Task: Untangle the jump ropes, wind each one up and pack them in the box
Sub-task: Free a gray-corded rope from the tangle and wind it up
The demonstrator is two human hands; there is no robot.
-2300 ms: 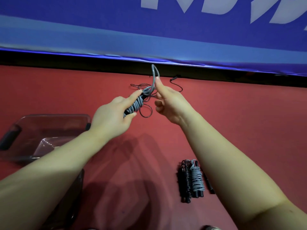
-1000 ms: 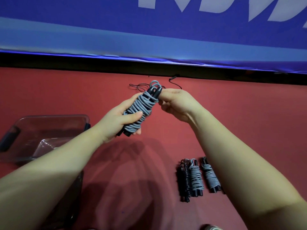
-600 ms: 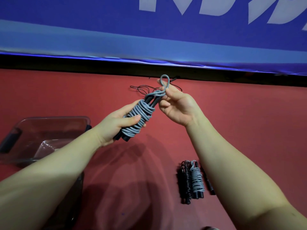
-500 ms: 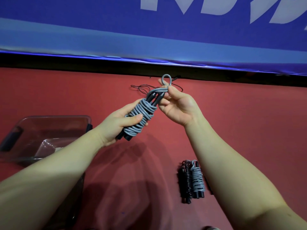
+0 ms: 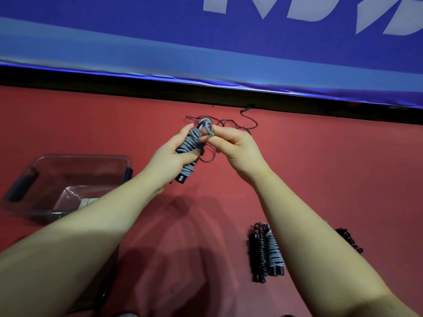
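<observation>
Left hand (image 5: pixel 174 161) grips the wound grey jump rope (image 5: pixel 191 147) in mid-air above the red floor (image 5: pixel 320 168) — long axis tilted, black handle ends down-left. Right hand (image 5: pixel 235 147) pinches its top loop, probably rubbery cord. Clear plastic box (image 5: pixel 68 177) sits left.

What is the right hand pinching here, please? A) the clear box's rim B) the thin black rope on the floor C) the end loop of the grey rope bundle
C: the right hand pinches the grey loop at the top of the wound grey rope bundle, which the left hand grips.
</observation>
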